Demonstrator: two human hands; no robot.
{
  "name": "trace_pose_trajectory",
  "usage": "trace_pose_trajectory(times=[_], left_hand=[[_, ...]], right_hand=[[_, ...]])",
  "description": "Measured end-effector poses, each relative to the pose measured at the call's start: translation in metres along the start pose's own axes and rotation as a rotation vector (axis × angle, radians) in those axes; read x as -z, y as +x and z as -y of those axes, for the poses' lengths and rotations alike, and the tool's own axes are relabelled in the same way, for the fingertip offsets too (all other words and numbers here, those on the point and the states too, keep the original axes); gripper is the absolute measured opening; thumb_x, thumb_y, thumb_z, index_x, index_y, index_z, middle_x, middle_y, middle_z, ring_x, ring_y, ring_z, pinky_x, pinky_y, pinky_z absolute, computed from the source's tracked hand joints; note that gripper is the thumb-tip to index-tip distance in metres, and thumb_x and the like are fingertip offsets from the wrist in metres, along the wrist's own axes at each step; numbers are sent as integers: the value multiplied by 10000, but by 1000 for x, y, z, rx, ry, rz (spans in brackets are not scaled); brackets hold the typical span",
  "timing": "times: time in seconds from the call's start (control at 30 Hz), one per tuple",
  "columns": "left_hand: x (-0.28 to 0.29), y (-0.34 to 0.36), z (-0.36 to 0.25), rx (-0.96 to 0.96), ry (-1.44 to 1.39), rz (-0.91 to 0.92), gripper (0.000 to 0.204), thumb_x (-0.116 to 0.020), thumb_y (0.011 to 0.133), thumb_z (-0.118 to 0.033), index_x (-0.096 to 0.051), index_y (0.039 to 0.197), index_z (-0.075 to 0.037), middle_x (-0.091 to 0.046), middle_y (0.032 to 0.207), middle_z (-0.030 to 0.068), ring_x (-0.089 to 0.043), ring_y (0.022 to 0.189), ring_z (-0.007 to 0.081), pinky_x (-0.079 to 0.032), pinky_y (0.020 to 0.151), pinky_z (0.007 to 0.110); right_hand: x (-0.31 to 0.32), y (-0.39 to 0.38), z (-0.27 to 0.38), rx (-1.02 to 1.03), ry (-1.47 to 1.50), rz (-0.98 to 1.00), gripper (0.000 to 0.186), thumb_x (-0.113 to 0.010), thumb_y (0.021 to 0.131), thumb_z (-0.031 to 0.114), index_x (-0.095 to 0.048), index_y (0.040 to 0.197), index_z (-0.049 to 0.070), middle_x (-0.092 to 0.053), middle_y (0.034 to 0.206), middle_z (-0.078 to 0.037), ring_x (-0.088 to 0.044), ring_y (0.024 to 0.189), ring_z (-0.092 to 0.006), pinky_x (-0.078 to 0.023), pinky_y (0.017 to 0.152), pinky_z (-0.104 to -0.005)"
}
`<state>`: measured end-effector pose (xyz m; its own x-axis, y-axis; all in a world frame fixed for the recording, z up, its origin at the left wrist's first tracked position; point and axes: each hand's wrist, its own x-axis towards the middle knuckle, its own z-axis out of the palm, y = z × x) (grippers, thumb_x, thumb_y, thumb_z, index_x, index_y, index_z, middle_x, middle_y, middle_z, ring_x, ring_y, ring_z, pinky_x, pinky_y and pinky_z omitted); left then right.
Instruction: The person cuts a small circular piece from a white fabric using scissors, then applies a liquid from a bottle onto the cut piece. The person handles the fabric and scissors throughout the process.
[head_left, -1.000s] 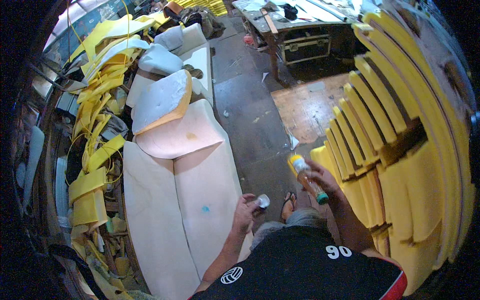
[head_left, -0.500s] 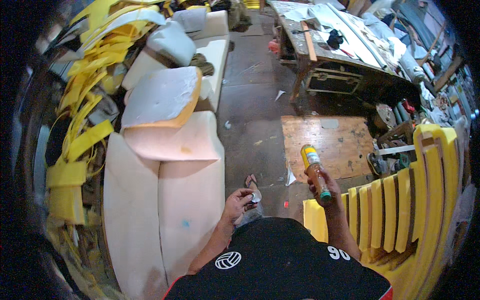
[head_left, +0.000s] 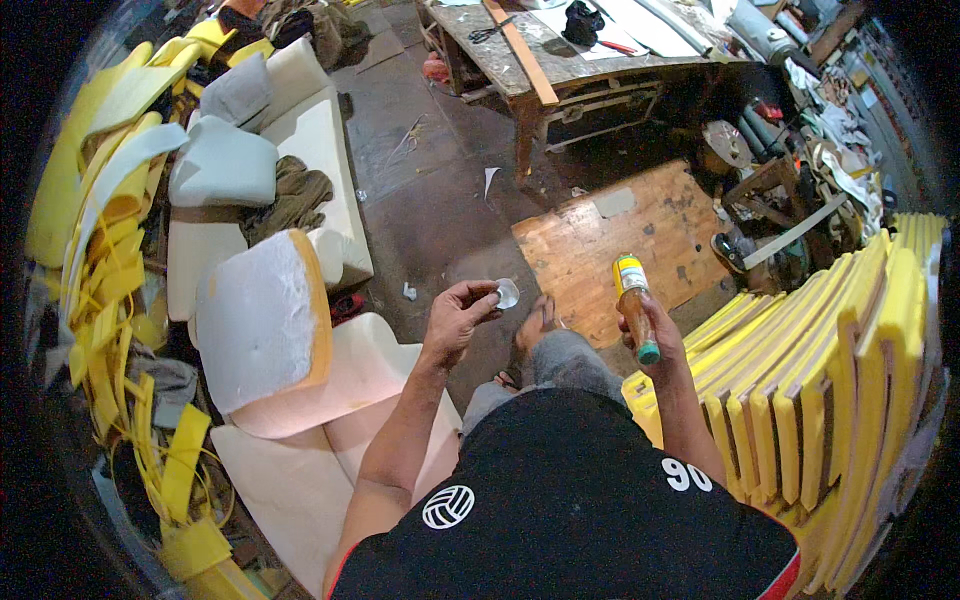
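Note:
In my right hand (head_left: 660,335) is a bottle (head_left: 632,278) with brownish contents, gripped round its middle. Its green end points back toward me, while the yellow and white part tilts away over the wooden board (head_left: 570,240). My left hand (head_left: 456,320) pinches a small, round, whitish see-through piece (head_left: 508,293) between thumb and fingers; whether it is a lid or a shallow cup I cannot tell. The two hands are apart, held in front of my body above my legs.
Pale foam sofa seats (head_left: 370,370) with a loose grey-white cushion (head_left: 262,320) stand on the left, beside yellow foam strips (head_left: 185,460). Yellow foam slabs (head_left: 790,430) stand in a row on the right. A cluttered worktable (head_left: 480,60) is ahead.
My view has turned right and I have stepped forward, toward the wooden board. My left hand has moved up and forward with the round piece; the right still grips the bottle.

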<state>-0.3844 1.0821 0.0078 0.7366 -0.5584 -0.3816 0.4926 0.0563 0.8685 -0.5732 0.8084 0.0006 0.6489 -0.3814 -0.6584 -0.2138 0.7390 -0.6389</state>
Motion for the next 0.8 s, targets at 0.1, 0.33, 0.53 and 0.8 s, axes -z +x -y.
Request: trace_pose_trajectory(times=[0.1,0.33,0.53,0.8], left_hand=[[-2,60,-3,50,-19,-31,207,-657,891,-51,-647,1088,9,-678,1021,80,-654,880,156,-562,777,308],[7,168,-27,184,-27,-162,228,-650,893,-39,-617,1106,35,-664,1026,102,-660,872,162,-571,753,287],[3,316,-75,91,97,-152,209,-630,885,-10,-597,1084,44,-658,997,119,-656,826,170,-571,742,289],[-24,549,-136,16,484,44,230,-648,883,-66,-649,1082,47,-689,936,98,-663,744,136,-542,667,254]], right_hand=[[-28,54,29,31,-64,-21,390,-609,922,363,-486,1160,78,-605,905,-60,-619,672,-149,-527,497,-257],[-98,217,103,18,-38,55,442,-597,916,371,-432,1237,115,-582,938,-68,-619,671,-156,-507,489,-269],[-138,286,199,50,-97,48,605,-589,927,285,-312,1452,163,-588,1029,-85,-637,678,-167,-534,495,-272],[-155,325,239,242,3,-187,700,-608,915,248,-239,1496,122,-590,1089,-129,-657,671,-195,-552,509,-279]])
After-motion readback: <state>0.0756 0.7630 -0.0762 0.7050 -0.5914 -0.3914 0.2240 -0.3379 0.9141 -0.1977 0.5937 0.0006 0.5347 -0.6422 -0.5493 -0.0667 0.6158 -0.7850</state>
